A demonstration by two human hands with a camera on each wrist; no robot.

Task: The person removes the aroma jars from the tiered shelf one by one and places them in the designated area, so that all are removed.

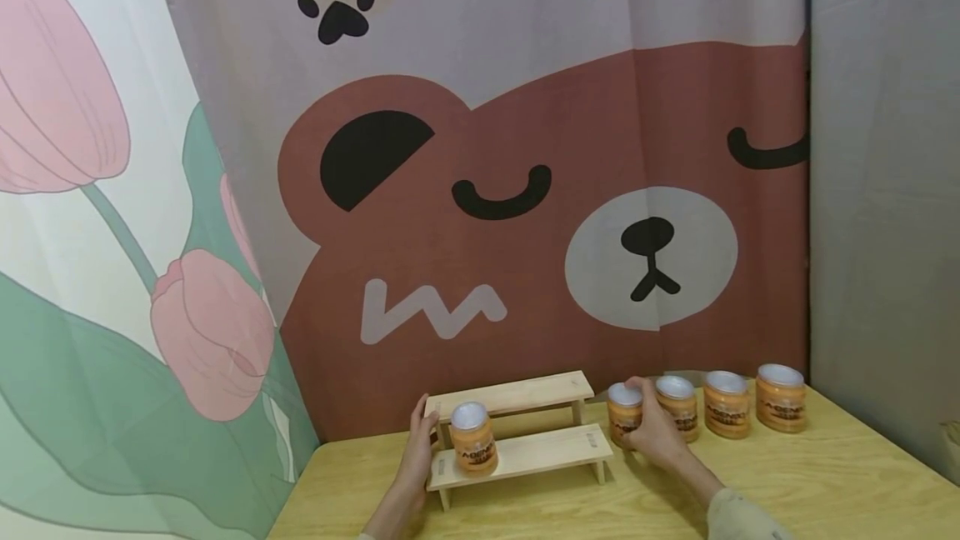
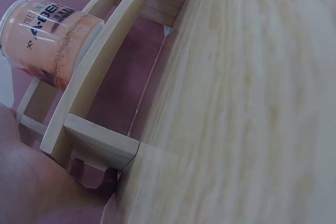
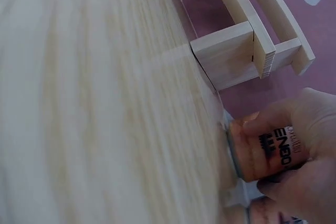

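Note:
A two-step wooden rack [image 1: 525, 447] stands on the table, and an orange jar with a pale lid [image 1: 474, 440] sits on the left of its lower step. My left hand [image 1: 417, 450] holds the rack's left end; in the left wrist view its fingertips [image 2: 108, 181] show past the rack's end leg. To the right of the rack, my right hand [image 1: 660, 433] grips another orange jar [image 1: 622, 417] round its side, thumb and fingers on opposite sides. The right wrist view shows this jar [image 3: 262, 153] upright, its base close to the tabletop.
Right of the gripped jar several like jars stand in a row: one partly behind my right hand [image 1: 678, 407], then a second jar [image 1: 726, 405] and a third jar [image 1: 781, 400]. A bear-print curtain [image 1: 420, 257] hangs behind the wooden table [image 1: 840, 482].

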